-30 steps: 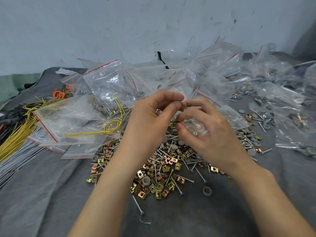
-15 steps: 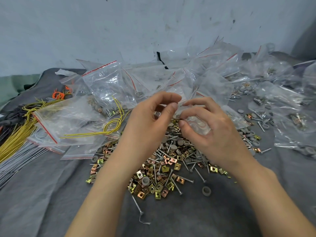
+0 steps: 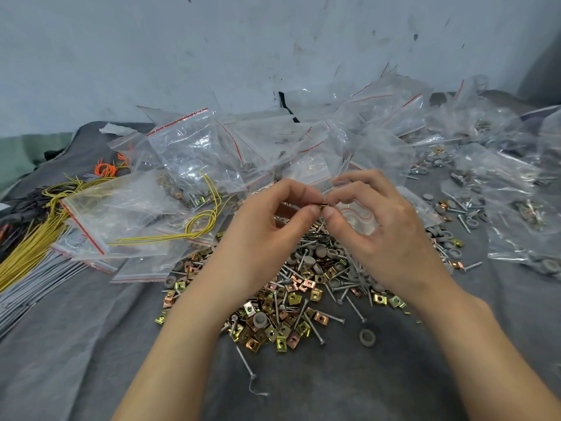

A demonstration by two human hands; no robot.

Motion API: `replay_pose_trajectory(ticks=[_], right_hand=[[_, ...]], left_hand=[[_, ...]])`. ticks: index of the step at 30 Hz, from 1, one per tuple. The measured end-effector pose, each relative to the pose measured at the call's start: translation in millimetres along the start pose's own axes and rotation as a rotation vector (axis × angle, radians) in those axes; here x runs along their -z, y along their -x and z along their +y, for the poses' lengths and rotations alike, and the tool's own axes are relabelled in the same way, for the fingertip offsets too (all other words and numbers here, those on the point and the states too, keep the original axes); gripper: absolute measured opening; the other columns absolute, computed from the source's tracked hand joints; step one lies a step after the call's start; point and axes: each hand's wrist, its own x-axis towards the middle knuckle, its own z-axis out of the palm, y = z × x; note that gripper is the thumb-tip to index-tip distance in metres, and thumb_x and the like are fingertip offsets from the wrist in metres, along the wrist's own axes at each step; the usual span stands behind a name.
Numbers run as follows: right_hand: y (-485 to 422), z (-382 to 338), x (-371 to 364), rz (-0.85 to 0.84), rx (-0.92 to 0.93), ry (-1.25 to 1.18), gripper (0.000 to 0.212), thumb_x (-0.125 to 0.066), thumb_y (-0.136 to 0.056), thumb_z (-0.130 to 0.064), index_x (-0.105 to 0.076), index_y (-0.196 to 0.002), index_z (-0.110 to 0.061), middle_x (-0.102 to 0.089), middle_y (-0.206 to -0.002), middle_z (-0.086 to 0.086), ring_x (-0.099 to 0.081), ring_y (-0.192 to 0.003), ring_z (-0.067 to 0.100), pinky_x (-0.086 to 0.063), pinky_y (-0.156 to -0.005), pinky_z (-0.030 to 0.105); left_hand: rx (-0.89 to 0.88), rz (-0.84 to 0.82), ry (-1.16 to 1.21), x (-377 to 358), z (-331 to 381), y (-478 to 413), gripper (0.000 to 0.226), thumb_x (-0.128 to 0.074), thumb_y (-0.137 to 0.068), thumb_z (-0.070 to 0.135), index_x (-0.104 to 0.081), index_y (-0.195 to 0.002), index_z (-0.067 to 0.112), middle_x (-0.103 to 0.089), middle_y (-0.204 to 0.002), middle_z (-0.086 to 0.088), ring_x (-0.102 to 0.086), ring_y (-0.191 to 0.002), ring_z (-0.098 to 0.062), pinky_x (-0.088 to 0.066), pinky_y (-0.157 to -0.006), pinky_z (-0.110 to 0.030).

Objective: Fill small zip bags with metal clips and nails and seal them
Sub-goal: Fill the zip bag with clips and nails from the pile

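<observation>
Left hand: your left hand (image 3: 273,235) is raised over the pile, with thumb and forefinger curled tip to tip, pinching a small brass-coloured clip (image 3: 324,205). The other fingers are folded loosely under.
Right hand: your right hand (image 3: 385,235) has its fingers curled round a small clear bag (image 3: 359,218), with the thumb under it and the forefinger arched above.
Clip: it sits in the gap where your two hands meet, lying roughly level, long side running left to right. Your right thumb tip is just beside it; whether it touches is hard to tell.
Bag: it is cupped inside your right hand, just to the right of the clip. Its mouth seems to face your left hand, but the clear film makes the opening hard to see.
What the move turns on: the clip lies just left of the bag, so your left hand is the one to push it in, going right, long side first.
Pile: loose clips, nails and grey washers (image 3: 291,305) lie on the grey cloth (image 3: 91,344) right below both hands.
Behind: filled bags (image 3: 194,153) are heaped at the wall.
Risk: if the mouth is not held open, the clip will likely catch on the edge and drop.
</observation>
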Motion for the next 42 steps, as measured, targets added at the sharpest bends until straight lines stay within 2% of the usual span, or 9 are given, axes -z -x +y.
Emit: replay_pose_trajectory(ticks=[3, 7, 13, 16, 20, 26, 34, 38, 42], right_hand=[[0, -1, 1, -0.017, -0.014, -0.016, 0.021, -0.063, -0.09, -0.048, -0.056, -0.106, -0.037, -0.055, -0.115, -0.015, -0.058, -0.103, 0.0, -0.041, -0.084, 0.008], [4, 0, 0, -0.063, -0.096, -0.053, 0.049, -0.068, -0.082, -0.056, -0.04, -0.121, -0.046, -0.051, -0.117, -0.023, -0.053, -0.105, -0.012, -0.039, -0.078, 0.001], [6, 6, -6, -0.104, -0.086, -0.07, 0.095, -0.067, -0.079, -0.053, -0.009, -0.153, -0.051, -0.042, -0.128, -0.017, -0.055, -0.11, -0.001, -0.042, -0.089, 0.017], [9, 10, -7, -0.134, -0.108, -0.037, 0.097, -0.065, -0.078, -0.058, -0.002, -0.152, -0.056, -0.043, -0.128, -0.018, -0.05, -0.116, -0.005, -0.035, -0.087, 0.01], [9, 12, -7, -0.148, -0.135, -0.005, 0.094, -0.06, -0.078, -0.062, -0.001, -0.151, -0.057, -0.049, -0.135, -0.016, -0.055, -0.113, -0.001, -0.038, -0.088, 0.016], [9, 11, -3, -0.121, -0.13, -0.032, 0.09, -0.068, -0.085, -0.048, -0.008, -0.153, -0.053, -0.059, -0.122, -0.015, -0.058, -0.113, 0.0, -0.043, -0.093, 0.024], [9, 10, -5, -0.119, -0.089, 0.0, 0.093, -0.071, -0.087, -0.042, -0.006, -0.152, -0.056, -0.054, -0.114, -0.022, -0.056, -0.11, 0.003, -0.044, -0.094, 0.026], [8, 12, -5, -0.122, -0.093, -0.023, 0.093, -0.072, -0.086, -0.042, -0.007, -0.151, -0.057, -0.056, -0.117, -0.019, -0.058, -0.109, 0.003, -0.044, -0.091, 0.023], [7, 16, -5, -0.112, -0.089, -0.02, 0.091, -0.068, -0.085, -0.049, -0.007, -0.152, -0.056, -0.053, -0.114, -0.027, -0.056, -0.109, -0.004, -0.039, -0.088, 0.012]], left_hand=[[0.006, 0.037, 0.062, 3, 1, 0, 0.014, -0.064, -0.095, 0.017, -0.066, -0.096, 0.031, -0.067, -0.085, 0.02, -0.059, -0.073, 0.002, -0.043, -0.057, -0.01], [-0.005, 0.118, 0.073, 8, 3, -2, 0.017, -0.064, -0.095, 0.018, -0.066, -0.095, 0.035, -0.066, -0.086, 0.019, -0.062, -0.074, 0.001, -0.045, -0.062, -0.011], [-0.032, 0.152, 0.046, 9, 9, -3, 0.017, -0.063, -0.096, 0.02, -0.067, -0.096, 0.036, -0.064, -0.085, 0.02, -0.06, -0.071, 0.001, -0.044, -0.06, -0.01], [-0.04, 0.154, 0.042, 9, 10, -3, 0.017, -0.063, -0.096, 0.019, -0.067, -0.096, 0.036, -0.064, -0.084, 0.02, -0.059, -0.07, 0.002, -0.043, -0.06, -0.01], [-0.042, 0.151, 0.025, 8, 11, -3, 0.017, -0.063, -0.096, 0.019, -0.066, -0.096, 0.036, -0.064, -0.084, 0.019, -0.062, -0.073, 0.0, -0.046, -0.063, -0.012], [-0.036, 0.176, 0.014, 7, 11, -5, 0.013, -0.063, -0.095, 0.018, -0.068, -0.097, 0.03, -0.063, -0.08, 0.018, -0.056, -0.066, 0.002, -0.041, -0.06, -0.01], [-0.077, 0.164, -0.104, 1, 13, -11, 0.014, -0.063, -0.095, 0.021, -0.069, -0.101, 0.032, -0.067, -0.087, 0.017, -0.062, -0.08, -0.003, -0.045, -0.068, -0.013], [-0.122, 0.126, -0.207, -9, 11, -12, 0.019, -0.061, -0.096, 0.02, -0.066, -0.112, 0.03, -0.067, -0.09, 0.018, -0.062, -0.087, 0.003, -0.041, -0.074, -0.005], [-0.105, 0.167, -0.199, -4, 7, -11, 0.018, -0.058, -0.098, 0.025, -0.065, -0.113, 0.031, -0.067, -0.093, 0.018, -0.063, -0.088, 0.003, -0.044, -0.073, -0.008]])
